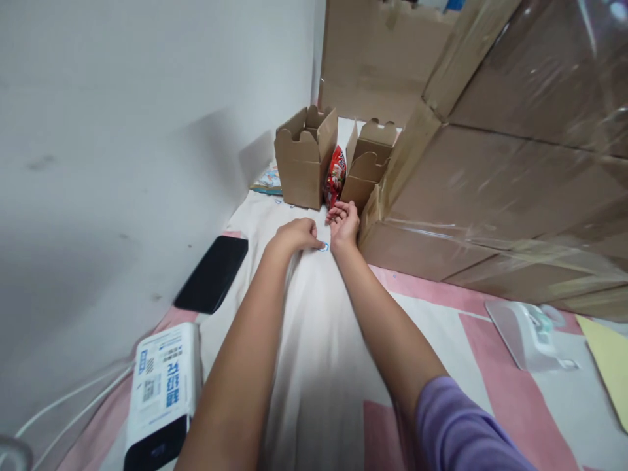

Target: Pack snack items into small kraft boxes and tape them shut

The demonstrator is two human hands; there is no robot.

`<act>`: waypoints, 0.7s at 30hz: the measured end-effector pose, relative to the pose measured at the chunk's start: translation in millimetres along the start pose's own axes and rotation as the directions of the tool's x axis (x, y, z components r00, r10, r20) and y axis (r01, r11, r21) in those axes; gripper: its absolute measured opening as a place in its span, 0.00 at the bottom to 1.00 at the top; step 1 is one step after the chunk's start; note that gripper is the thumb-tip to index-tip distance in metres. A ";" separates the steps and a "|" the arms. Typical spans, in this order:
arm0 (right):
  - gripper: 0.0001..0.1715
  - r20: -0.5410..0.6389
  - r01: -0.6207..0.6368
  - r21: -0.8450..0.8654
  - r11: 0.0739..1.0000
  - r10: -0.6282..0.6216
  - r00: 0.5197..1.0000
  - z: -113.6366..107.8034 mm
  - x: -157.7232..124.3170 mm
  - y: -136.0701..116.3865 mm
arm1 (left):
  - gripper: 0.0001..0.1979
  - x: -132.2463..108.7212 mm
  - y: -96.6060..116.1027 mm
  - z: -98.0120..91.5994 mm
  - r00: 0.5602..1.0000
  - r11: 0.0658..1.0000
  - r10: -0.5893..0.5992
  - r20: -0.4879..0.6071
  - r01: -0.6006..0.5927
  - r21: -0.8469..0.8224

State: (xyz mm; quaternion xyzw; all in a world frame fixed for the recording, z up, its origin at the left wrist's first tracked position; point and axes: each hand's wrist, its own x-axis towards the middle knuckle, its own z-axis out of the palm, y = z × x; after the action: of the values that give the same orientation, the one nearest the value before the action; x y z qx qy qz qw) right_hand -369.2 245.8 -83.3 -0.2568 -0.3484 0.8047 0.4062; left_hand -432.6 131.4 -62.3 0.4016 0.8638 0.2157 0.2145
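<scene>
Near the middle, my left hand (pixel 298 237) is closed over a white cloth (pixel 318 314), fingers curled and thumb side toward a small blue mark. What lies in its grip, if anything, is hidden. My right hand (pixel 343 226) is turned palm up with loosely bent, parted fingers and holds nothing visible. Just beyond its fingertips, a red snack packet (pixel 335 176) stands between two open cardboard boxes, the left box (pixel 299 170) and the right box (pixel 366 173).
Large taped cartons (pixel 510 190) rise on the right, and a wall (pixel 122 131) bounds the left. A black phone (pixel 212 275), a white device (pixel 161 386) with cables, a clear plastic piece (pixel 532 333) and yellow paper (pixel 608 366) lie around. Behind the left box is a patterned packet (pixel 268 180).
</scene>
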 end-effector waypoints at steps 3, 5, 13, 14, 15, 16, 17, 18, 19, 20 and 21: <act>0.18 0.027 0.052 -0.047 0.998 -0.051 0.998 0.4 -0.7 3.6 | 0.16 -0.9 -0.1 -0.1 1.000 1.000 0.013 0.017 -0.013 -0.008; 0.15 0.055 0.118 -0.078 0.990 -0.114 0.992 1.2 -2.0 6.0 | 0.15 -2.1 -1.7 -0.8 0.999 0.998 0.041 0.023 -0.040 -0.042; 0.13 0.181 0.320 -0.231 0.919 -0.282 0.942 3.4 -15.1 7.3 | 0.14 -1.3 -28.6 -11.6 0.988 0.941 0.116 -0.103 -0.143 -0.306; 0.13 0.194 0.334 -0.240 0.912 -0.292 0.937 3.5 -17.0 6.5 | 0.15 -0.4 -34.0 -12.7 0.982 0.936 0.070 -0.175 -0.125 -0.330; 0.13 0.214 0.351 -0.248 0.903 -0.302 0.929 3.9 -18.6 5.6 | 0.15 0.5 -39.5 -13.3 0.968 0.929 0.013 -0.250 -0.104 -0.355; 0.13 0.241 0.373 -0.256 0.892 -0.314 0.918 4.9 -19.9 4.5 | 0.15 1.5 -45.0 -13.4 0.947 0.921 -0.048 -0.319 -0.081 -0.381; 0.14 0.270 0.399 -0.263 0.878 -0.330 0.905 6.8 -20.6 3.5 | 0.16 3.0 -50.2 -13.1 0.919 0.910 -0.108 -0.378 -0.061 -0.410; 0.14 0.297 0.429 -0.267 0.863 -0.349 0.889 9.8 -20.9 2.6 | 0.16 5.1 -54.9 -12.8 0.889 0.897 -0.164 -0.427 -0.046 -0.440; 0.14 0.319 0.460 -0.267 0.847 -0.372 0.872 13.9 -20.7 2.0 | 0.16 8.3 -58.9 -12.8 0.856 0.881 -0.218 -0.468 -0.034 -0.471; 0.14 0.335 0.489 -0.262 0.832 -0.397 0.855 19.2 -20.1 1.8 | 0.17 12.7 -62.2 -13.6 0.820 0.865 -0.269 -0.505 -0.024 -0.500; 0.15 0.345 0.515 -0.254 0.818 -0.421 0.839 25.3 -19.2 2.3 | 0.18 18.6 -64.8 -15.8 0.779 0.850 -0.319 -0.539 -0.016 -0.526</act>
State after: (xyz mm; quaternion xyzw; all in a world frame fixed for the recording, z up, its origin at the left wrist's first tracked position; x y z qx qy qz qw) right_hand -377.6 219.9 -66.8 -0.1141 -0.5861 0.6343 0.4910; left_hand -491.1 105.1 -88.4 0.1666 0.8294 0.5318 0.0395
